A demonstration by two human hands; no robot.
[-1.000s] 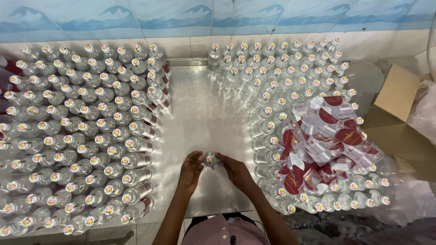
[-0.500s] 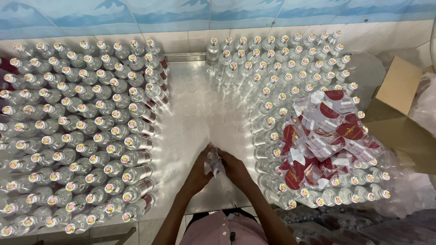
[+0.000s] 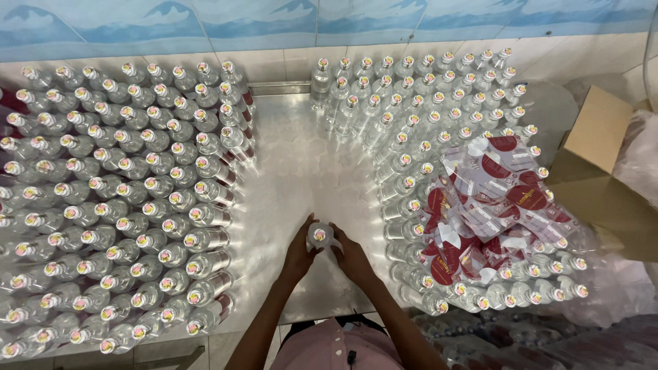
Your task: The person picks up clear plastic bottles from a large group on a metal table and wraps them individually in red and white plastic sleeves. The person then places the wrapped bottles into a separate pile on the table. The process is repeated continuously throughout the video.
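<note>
Item: one small clear glass bottle with a pale round cap, standing upright on the bare strip of the shiny metal table, near its front edge and midway between two stocks.

Hands: the left hand is wrapping narrowly round the bottle's left side; the right hand is closing on its right side, fingers curled against the glass. Both are holding the one bottle.

Handling: the glass looks slick, so an even two-sided grip low on the body, with the bottle kept upright, is likely serving best; twisting or tilting risks a slip.

Stock, left: a dense block of capped clear bottles, its inner edge near the left wrist.

Stock, right: a second block of capped clear bottles, topped by a loose heap of red-and-white plastic sleeves.

Open room: the bare strip running away to the wall; elbows are passing close to both blocks, so sideways swings risk toppling bottles. A brown cardboard box is standing far right.
</note>
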